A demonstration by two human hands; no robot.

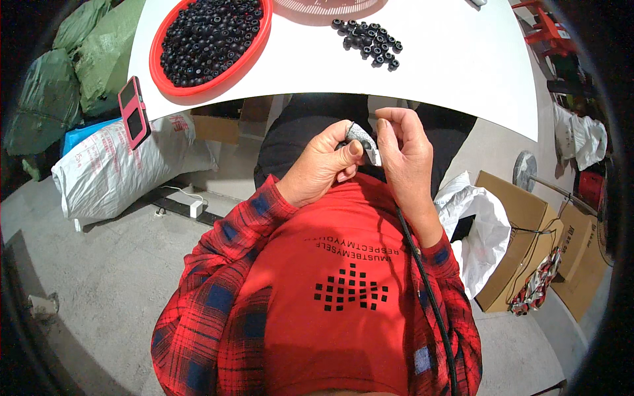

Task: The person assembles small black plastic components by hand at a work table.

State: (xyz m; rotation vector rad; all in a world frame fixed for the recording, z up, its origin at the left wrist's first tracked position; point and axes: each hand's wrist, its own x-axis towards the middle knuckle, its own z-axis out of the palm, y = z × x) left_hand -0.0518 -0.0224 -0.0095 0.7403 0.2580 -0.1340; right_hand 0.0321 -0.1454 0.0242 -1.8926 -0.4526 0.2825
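Note:
Both hands are close together in front of my red shirt, just below the table's near edge. My left hand pinches a small grey speckled piece between thumb and fingers. A white bit shows at its lower end, between the two hands. Beside it, my right hand is closed, with thumb and curled fingers together; whatever they hold is too small to make out. On the white table are a red basin full of small black ring-shaped parts and a loose pile of the same parts.
A pinkish slotted basket stands at the table's far side. A pink phone case is at the left edge. White sacks and cardboard boxes lie on the floor either side. A black cable runs along my right arm.

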